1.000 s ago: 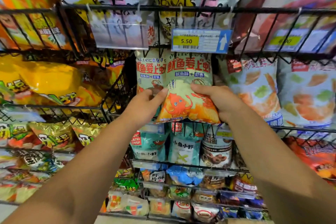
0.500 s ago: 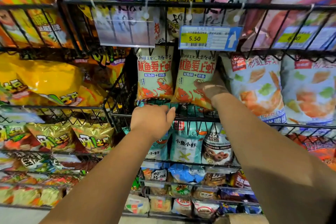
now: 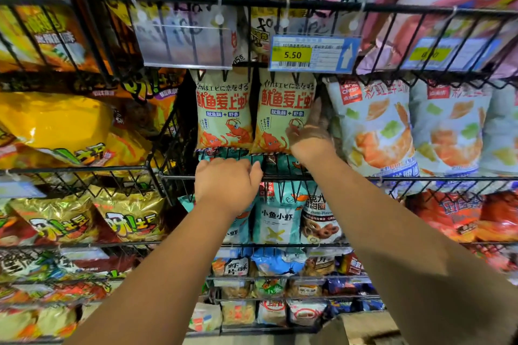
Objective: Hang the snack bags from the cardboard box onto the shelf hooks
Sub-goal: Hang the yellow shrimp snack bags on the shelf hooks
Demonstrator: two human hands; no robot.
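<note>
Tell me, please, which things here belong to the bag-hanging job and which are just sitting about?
Job: squid-and-shrimp bag touched by the right hand; its twin alongside; left hand at the wire rail; cardboard box.
Just there: 5.50 price tag; yellow bags; pale blue bags; teal bags.

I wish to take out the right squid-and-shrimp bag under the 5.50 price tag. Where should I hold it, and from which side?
Hold the right squid-and-shrimp bag by its right edge, coming from the front right. It stands upright, its left edge meets the twin bag, and its top sits just under the price tag.
</note>
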